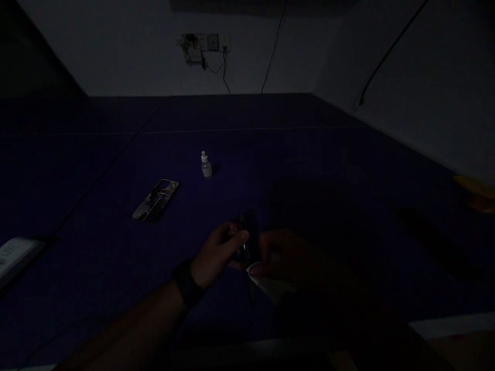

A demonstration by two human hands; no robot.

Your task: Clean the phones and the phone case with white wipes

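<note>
In dim light, my left hand [220, 250], with a dark band on its wrist, grips a dark, phone-like object [248, 239]. Its thumb presses along the near side, where a thin edge glints. Close by on the right, my right hand [280, 255] is deep in shadow and pinches a white cloth or tissue [273, 286]. One end of the white piece lies against the lower part of the dark object, and the rest hangs below the fingers. A patterned phone case [157, 200] lies on the purple surface to the left. Beyond it stands a small dropper bottle [206, 169] with a white top.
The purple tabletop [240, 147] runs back to a pale wall with sockets [201, 42] and hanging cords. A white power strip [17, 255] sits at the left edge. At far right are a yellow item [475, 191] and a long dark shape [436, 242].
</note>
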